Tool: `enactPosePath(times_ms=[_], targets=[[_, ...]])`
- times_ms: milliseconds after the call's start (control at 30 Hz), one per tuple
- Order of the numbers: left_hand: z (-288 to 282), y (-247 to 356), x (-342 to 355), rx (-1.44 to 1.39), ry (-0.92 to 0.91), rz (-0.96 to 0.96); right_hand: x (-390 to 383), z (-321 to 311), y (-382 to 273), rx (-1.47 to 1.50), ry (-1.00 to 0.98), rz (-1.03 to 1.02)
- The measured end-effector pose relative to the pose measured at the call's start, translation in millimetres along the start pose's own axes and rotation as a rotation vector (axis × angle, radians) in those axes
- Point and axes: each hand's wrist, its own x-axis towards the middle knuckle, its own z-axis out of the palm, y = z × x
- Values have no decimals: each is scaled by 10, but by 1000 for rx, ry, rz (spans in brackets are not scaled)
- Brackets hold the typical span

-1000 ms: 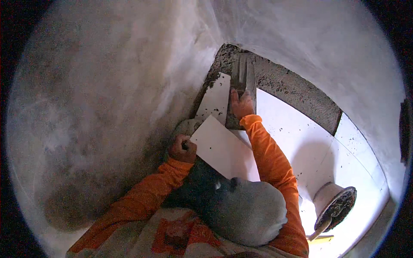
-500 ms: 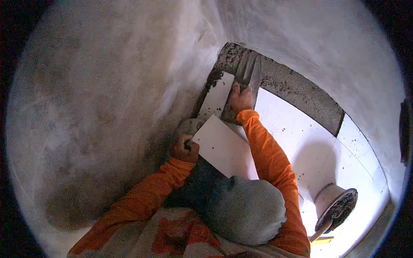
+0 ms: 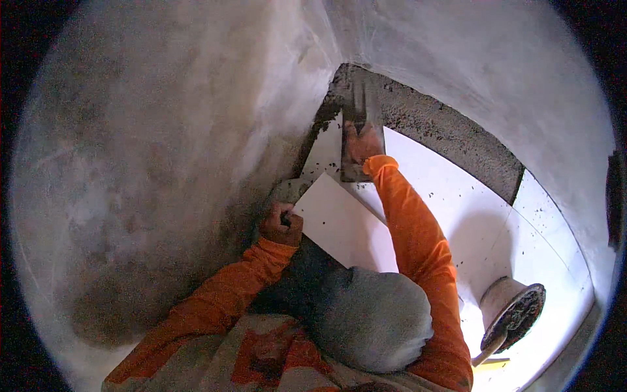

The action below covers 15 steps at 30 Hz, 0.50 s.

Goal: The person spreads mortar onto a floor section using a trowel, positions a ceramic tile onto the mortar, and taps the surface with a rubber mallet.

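Observation:
My right hand [image 3: 364, 144] is closed around a flat rectangular trowel [image 3: 356, 173], blurred by motion. The trowel's far end lies over the grey mortar bed [image 3: 424, 114] in the corner; its near end overlaps white floor tile. My left hand [image 3: 282, 223] is curled at the left corner of a loose white tile [image 3: 349, 225], which sits at an angle in front of my knee. Its fingertips are partly hidden, but they appear to grip that corner. A narrow white tile piece [image 3: 324, 151] with dark crumbs lies between the trowel and the left wall.
Laid white tiles [image 3: 444, 183] with scattered mortar crumbs stretch to the right. A bucket [image 3: 513, 310] with dark mortar and a wooden handle [image 3: 490, 351] stands tilted-looking at lower right. Bare plastered walls [image 3: 163, 130] close in on the left and the far side. My grey-clad knee [image 3: 385, 320] is below the loose tile.
The trowel in my right hand has swung slightly left and turned more upright in view, now covering part of the narrow tile piece. My left hand and the loose tile have hardly moved.

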Motion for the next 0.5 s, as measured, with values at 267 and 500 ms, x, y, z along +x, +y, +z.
enactPosePath(times_ms=[267, 500], targets=[[-3, -36, -13, -7, 16, 72, -18, 40, 41, -76, -22, 201], [84, -77, -115, -69, -13, -32, -15, 66, 383, -347, 142, -128]])
